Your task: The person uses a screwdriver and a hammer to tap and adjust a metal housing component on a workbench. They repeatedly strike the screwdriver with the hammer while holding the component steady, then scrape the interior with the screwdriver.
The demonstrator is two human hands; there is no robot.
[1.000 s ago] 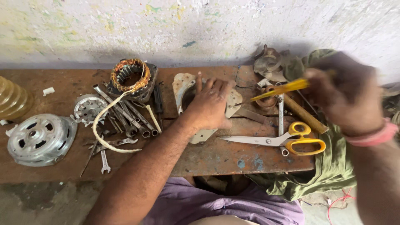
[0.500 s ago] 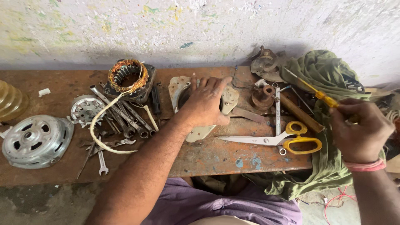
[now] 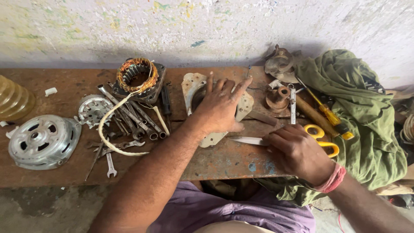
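My left hand (image 3: 220, 108) lies spread over a pale metal plate (image 3: 189, 84) in the middle of the wooden bench (image 3: 228, 162) and presses it down. My right hand (image 3: 297, 151) is curled over a pair of yellow-handled scissors (image 3: 246, 140) lying on the bench's front edge; the blades point left from under my fingers. A yellow-handled screwdriver (image 3: 330, 114) lies on the green cloth (image 3: 366, 129), just beyond my right hand.
A copper-wound stator (image 3: 138, 75), several spanners (image 3: 133, 116) and a white cable (image 3: 103, 129) lie left of the plate. A round silver motor cover (image 3: 41, 140) sits far left. Rusty parts (image 3: 278, 97) and a wooden handle (image 3: 310, 113) lie near the wall.
My right hand held the yellow screwdriver up, then set it on the green cloth and came down onto the scissors. My left hand stayed on the plate.
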